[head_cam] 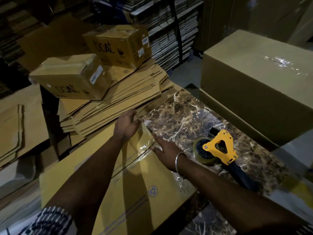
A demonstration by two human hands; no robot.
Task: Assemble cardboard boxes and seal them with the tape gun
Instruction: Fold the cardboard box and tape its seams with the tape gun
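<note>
Left hand [127, 123] and right hand [165, 150] flat, smoothing tape over box [135, 189] end; risk of creased, lifting tape from uneven pressure; tape gun [218, 150] idle beside.

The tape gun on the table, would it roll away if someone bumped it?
Probably not. The tape gun lies on its side on the marble table, so the round tape roll cannot wheel. The polished top might let it slide. It looks stiff and sturdy.

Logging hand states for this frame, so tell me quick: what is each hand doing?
Left hand: open, pressing the taped end of the cardboard box.
Right hand: open, fingers flat on the clear tape.
</note>
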